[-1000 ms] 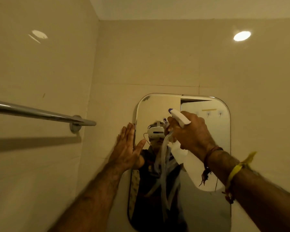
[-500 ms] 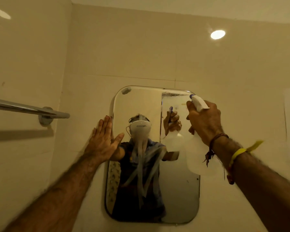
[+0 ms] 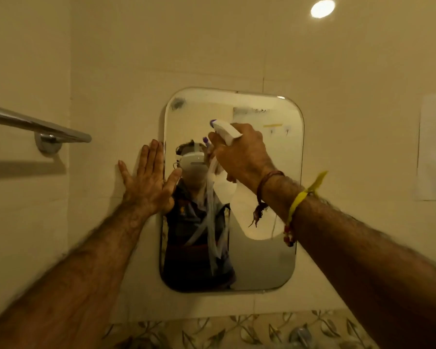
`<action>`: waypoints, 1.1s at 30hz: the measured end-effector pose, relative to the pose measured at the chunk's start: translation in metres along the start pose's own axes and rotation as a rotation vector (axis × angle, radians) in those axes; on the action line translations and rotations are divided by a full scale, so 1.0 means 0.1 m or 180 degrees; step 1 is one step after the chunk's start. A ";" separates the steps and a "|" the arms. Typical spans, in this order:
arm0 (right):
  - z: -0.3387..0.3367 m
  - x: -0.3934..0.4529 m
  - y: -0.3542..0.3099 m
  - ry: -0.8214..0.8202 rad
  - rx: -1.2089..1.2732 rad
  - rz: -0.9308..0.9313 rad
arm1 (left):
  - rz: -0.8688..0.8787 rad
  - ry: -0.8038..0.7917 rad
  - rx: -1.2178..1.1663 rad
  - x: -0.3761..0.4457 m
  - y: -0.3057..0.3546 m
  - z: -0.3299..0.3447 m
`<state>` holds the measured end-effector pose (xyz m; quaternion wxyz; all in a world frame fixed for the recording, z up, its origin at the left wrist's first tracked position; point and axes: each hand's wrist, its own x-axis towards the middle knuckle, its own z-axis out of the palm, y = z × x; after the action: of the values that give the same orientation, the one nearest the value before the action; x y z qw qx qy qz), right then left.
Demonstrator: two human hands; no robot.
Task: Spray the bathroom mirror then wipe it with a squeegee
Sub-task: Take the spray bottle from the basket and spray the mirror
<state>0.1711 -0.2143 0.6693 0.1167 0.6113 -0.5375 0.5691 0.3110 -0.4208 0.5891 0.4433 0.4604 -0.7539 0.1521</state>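
Observation:
A rounded rectangular mirror point(image 3: 269, 268) hangs on the beige tiled wall. White streaks of spray run down its middle. My right hand point(image 3: 242, 154) grips a white spray bottle point(image 3: 224, 129) with a purple nozzle tip, held up in front of the mirror's upper middle, nozzle pointing left and up. The bottle's translucent body point(image 3: 239, 207) hangs below my wrist. My left hand point(image 3: 147, 177) lies flat with fingers spread on the wall at the mirror's left edge, its thumb over the glass. No squeegee is visible.
A chrome towel bar point(image 3: 35, 125) sticks out from the left wall, ending in a round mount point(image 3: 48, 144). A paper sheet point(image 3: 433, 147) hangs on the wall at right. A leaf-patterned tile band point(image 3: 237, 333) runs below the mirror. A round ceiling light point(image 3: 322, 8) glows above.
The spray bottle in my right hand moved left, from the mirror's right edge to its upper middle. My view tilted down, showing the whole mirror. My left hand stayed flat at the mirror's edge.

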 end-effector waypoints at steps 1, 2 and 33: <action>0.05 -0.02 0.02 0.0016 -0.0054 0.0002 | 0.0050 0.0103 0.0004 0.00 -0.01 0.04; 0.08 -0.02 0.06 0.0054 -0.0054 0.0020 | 0.0128 0.0220 -0.0023 -0.01 -0.01 0.09; 0.08 -0.21 0.60 0.0012 0.0431 -0.0114 | -0.0278 0.0042 0.0119 -0.05 0.12 -0.02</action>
<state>0.1335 -0.2330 0.6213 0.0862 0.6262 -0.4866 0.6031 0.3031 -0.4103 0.5879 0.4458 0.5002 -0.7271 0.1497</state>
